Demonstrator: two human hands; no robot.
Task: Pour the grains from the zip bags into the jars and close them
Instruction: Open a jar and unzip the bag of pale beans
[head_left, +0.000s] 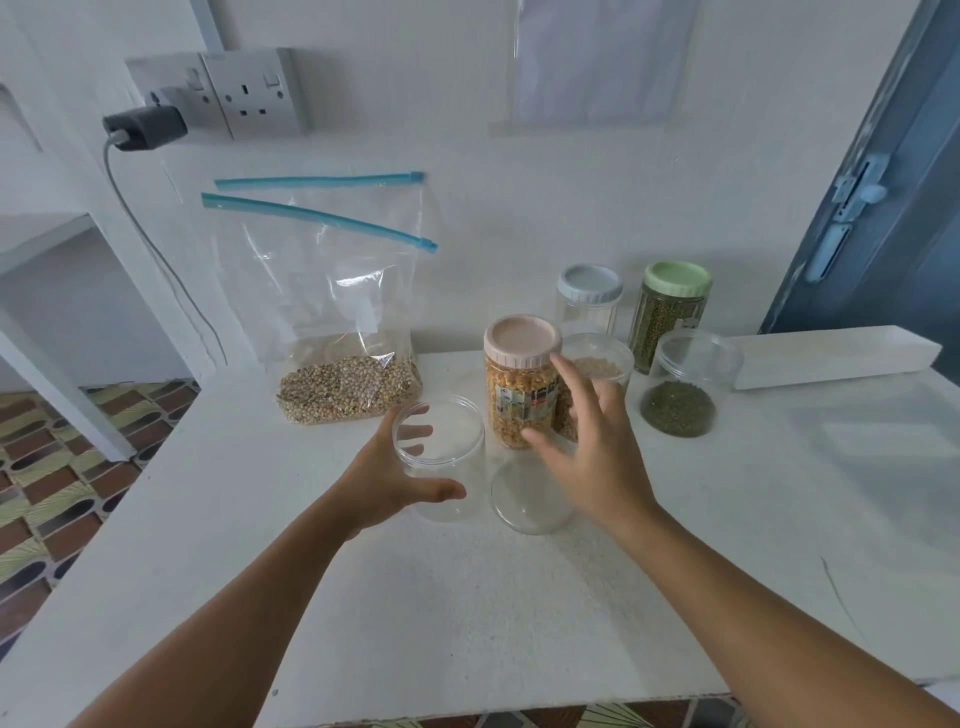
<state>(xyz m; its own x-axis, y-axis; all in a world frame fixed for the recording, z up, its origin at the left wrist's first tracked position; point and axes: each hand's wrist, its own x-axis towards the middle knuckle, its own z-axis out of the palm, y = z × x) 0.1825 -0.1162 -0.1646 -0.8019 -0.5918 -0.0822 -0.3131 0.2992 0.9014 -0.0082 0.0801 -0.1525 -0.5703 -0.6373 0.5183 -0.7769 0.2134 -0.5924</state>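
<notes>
So the left hand (387, 475) is wrapping around an empty clear jar (441, 457) near the middle of the white counter (467, 613), thumb on the near side and fingers showing through the plastic on the far side, so it's gripping that one. The jar is standing upright with no lid on it. The right hand (587, 457) is hovering with its fingers spread loose, not holding anything, just in front of the pink-lidded jar (522, 384) full of yellow corn kernels. One fingertip is looking like it's at or near that jar's lid edge, but I can't tell if it's really touching. Right below that hand a clear round lid (530, 499) is lying flat on the counter, just beside the empty jar.

Behind on the left, a big zip bag (332, 306) with a blue zipper strip is leaning against the wall, top open, with a layer of tan grains sitting at the bottom. Behind the right hand there's an open jar of pale grains (602, 364), partly hidden. Further back a blue-lidded jar (589, 299) is looking empty, and a green-lidded jar (670, 312) is packed with green beans. An open clear jar (685, 384) with a low layer of green beans is sitting in front of that one. A white block (831, 361) is lying along the right side of the counter, and a charger (143, 127) is plugged into the wall socket (218, 96) up top.
</notes>
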